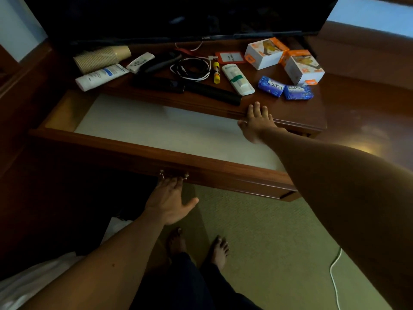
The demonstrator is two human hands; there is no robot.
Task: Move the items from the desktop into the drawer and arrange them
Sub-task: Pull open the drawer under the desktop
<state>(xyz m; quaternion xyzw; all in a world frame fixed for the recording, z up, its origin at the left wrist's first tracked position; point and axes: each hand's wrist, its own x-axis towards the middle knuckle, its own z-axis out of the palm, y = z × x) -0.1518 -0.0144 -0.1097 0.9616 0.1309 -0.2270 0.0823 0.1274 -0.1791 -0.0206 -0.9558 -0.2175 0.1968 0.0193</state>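
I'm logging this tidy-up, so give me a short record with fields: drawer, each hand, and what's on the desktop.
drawer: pulled open, pale liner showing, nothing in it yet
left hand: fingers at the drawer handle from below
right hand: resting on the desktop's front edge, fingers straight
desktop: paper cups, white tube, cables, glue stick, two blue soap packs, two white-orange boxes
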